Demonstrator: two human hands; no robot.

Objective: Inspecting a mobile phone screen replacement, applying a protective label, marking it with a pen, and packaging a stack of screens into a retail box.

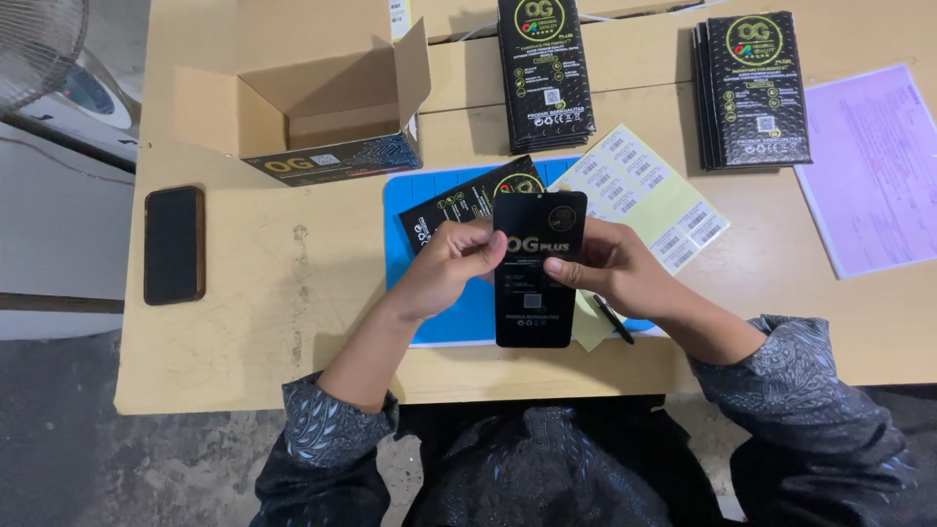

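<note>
1. A flat black packet [535, 278] with printed lettering is held upright above the near edge of the tabletop [254, 322], over a blue mat [459, 312].
2. The left hand [451, 265] grips the packet's left edge, thumb and fingers pinched closed on it.
3. The right hand [605, 268] holds the packet's right edge, fingers curled behind it and thumb on the front.
4. A second black packet [459, 210] lies tilted on the blue mat, just behind the held one and partly hidden by it.
5. A yellow sheet of barcode stickers [649, 195] lies at an angle just right of the mat, its near part under the right hand.
6. A black pen [614, 319] lies beside the right wrist, near the front edge of the tabletop.
7. Toward the far edge stand two stacks of like black packets: one [545, 73] at the middle, one [753, 90] further right.
8. A pale purple paper [874, 166] lies by the right edge.
9. An open cardboard box [322, 107] sits at the far left, flaps raised.
10. A dark phone [174, 244] lies flat near the left edge, well apart from the hands.
11. A white fan [39, 49] stands off the table's far left corner.
</note>
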